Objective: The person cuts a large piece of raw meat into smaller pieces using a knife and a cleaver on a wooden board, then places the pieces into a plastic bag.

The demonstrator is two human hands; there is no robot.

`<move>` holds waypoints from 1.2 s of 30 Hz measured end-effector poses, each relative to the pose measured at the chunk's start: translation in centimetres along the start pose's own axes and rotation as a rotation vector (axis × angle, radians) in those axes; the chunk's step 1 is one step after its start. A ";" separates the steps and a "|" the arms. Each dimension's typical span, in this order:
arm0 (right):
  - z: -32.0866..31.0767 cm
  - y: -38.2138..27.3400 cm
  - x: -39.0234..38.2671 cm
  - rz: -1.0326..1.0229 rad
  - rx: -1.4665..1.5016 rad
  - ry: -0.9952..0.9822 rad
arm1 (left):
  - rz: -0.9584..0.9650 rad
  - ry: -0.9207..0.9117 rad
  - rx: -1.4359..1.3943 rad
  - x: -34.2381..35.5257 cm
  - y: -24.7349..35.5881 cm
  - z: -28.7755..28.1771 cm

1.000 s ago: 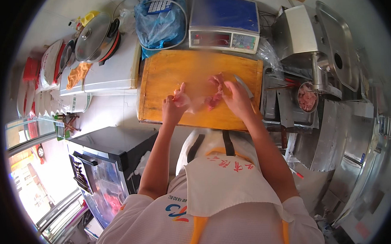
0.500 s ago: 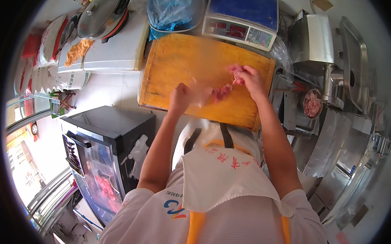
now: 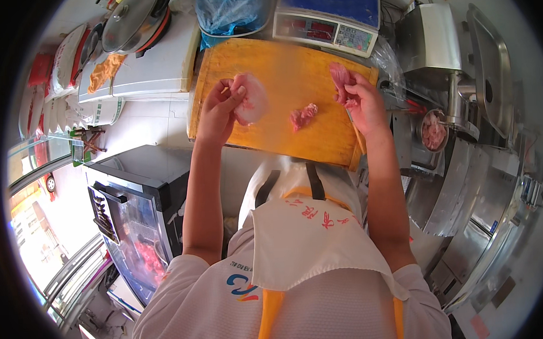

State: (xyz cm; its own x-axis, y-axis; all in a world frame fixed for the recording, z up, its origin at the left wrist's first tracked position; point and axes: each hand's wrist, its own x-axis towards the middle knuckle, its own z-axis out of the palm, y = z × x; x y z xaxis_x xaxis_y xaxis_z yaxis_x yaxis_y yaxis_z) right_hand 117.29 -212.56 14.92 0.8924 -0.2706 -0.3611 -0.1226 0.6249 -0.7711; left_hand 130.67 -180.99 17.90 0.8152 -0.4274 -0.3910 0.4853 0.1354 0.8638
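Both forearms (image 3: 384, 183) forward and well apart — left fingers (image 3: 224, 85) and right fingers (image 3: 361, 81) alike in a pinch

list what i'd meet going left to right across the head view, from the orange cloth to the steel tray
Orange cloth → pale pinkish piece in the left grip → small reddish meat piece on the cutting board → meat strip in the right grip → pink meat chunks → steel tray.
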 end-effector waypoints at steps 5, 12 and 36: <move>1.3 -0.4 0.4 0.018 -0.047 -0.102 | 0.143 0.309 1.105 3.8 -6.0 -6.2; 0.2 3.1 2.4 -0.176 -0.708 0.278 | 0.246 0.040 1.152 1.1 -12.0 3.6; -3.3 9.1 -10.9 -0.139 -1.103 0.312 | -0.132 -0.155 0.239 0.9 -13.5 2.2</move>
State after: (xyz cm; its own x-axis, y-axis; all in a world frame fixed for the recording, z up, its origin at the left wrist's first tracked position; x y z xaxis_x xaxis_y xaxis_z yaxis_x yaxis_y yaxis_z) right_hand 105.01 -206.34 10.05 0.8009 -0.5519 -0.2324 -0.4813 -0.3624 -0.7982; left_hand 124.22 -185.14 6.59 0.6835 -0.5607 -0.4673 0.4802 -0.1366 0.8664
